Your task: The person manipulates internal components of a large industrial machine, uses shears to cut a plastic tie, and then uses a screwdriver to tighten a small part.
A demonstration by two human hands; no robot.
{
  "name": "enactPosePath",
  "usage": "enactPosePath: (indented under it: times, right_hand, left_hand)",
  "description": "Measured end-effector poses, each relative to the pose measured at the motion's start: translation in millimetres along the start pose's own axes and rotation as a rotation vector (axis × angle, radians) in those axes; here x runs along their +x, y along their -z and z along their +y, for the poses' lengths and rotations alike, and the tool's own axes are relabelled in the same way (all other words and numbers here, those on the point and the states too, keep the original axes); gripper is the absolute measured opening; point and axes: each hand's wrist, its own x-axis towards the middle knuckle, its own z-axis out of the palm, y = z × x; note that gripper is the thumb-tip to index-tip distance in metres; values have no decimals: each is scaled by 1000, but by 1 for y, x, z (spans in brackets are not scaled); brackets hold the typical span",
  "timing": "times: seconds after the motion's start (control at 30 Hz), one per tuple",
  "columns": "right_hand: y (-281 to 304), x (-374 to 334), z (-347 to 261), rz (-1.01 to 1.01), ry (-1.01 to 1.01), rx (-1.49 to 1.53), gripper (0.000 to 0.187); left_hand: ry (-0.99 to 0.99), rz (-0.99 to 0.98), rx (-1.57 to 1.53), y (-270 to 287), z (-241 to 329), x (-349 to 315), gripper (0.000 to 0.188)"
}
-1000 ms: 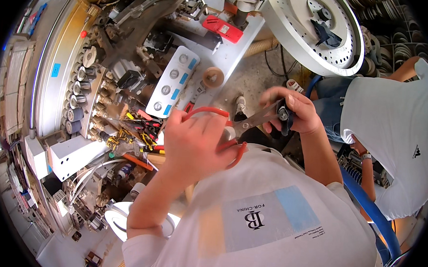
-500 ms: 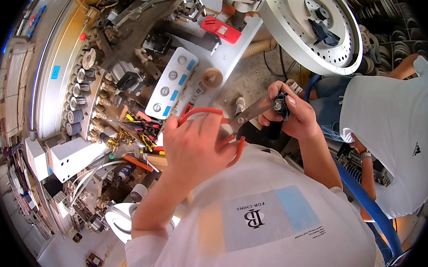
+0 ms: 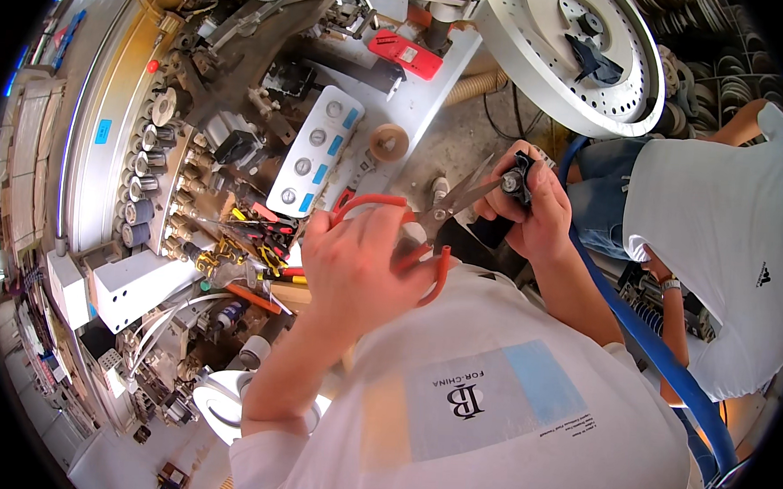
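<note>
My left hand (image 3: 359,265) is closed around the red-handled scissors (image 3: 439,215), its fingers in and about the loops. The blades stand apart and point up and right, one tip close by the fingers of my right hand (image 3: 542,208). That hand grips a small piece with a round silvery metal end (image 3: 511,181), wrapped in black sheet-like material (image 3: 525,175). A dark flap (image 3: 490,230) hangs below it. The fingers hide most of the piece, so its exact kind does not show.
A white perforated wheel (image 3: 629,98) stands at upper right. Nearby, a person in a white shirt (image 3: 711,226) bends beside a blue hose (image 3: 644,324). On the left lie pliers and other tools (image 3: 259,242), beside a gauge panel (image 3: 308,156). A brown round cup (image 3: 388,143) sits behind.
My right hand has shifted slightly, turning the black-wrapped piece. The scissor blades have opened wider, and their tips have swung upward. My left hand stays nearly in place.
</note>
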Motion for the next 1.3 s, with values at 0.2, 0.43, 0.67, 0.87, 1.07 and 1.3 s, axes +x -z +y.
enactPosePath:
  times: [0.2, 0.43, 0.67, 0.87, 1.07, 1.3]
  right_hand:
    - [-4, 0, -10, 21, -148, 35, 39]
    - [-14, 0, -8, 121, -63, 12, 38]
    - [-6, 0, -16, 59, -216, 87, 40]
    - [-12, 2, -27, 96, -391, 103, 47]
    - [-12, -2, -32, 205, -521, -39, 47]
    - [1, -2, -30, 194, -693, -10, 44]
  left_hand:
    - [-21, 1, 8, 1, -5, 2, 52]
    - [60, -27, -142, -9, -2, -2, 50]
    - [-32, 26, -37, -5, -9, 2, 48]
    - [-67, 33, 24, 0, -9, 5, 49]
    - [-191, 48, 121, 10, -17, 13, 49]
    - [-265, -20, 27, 9, -36, 22, 42]
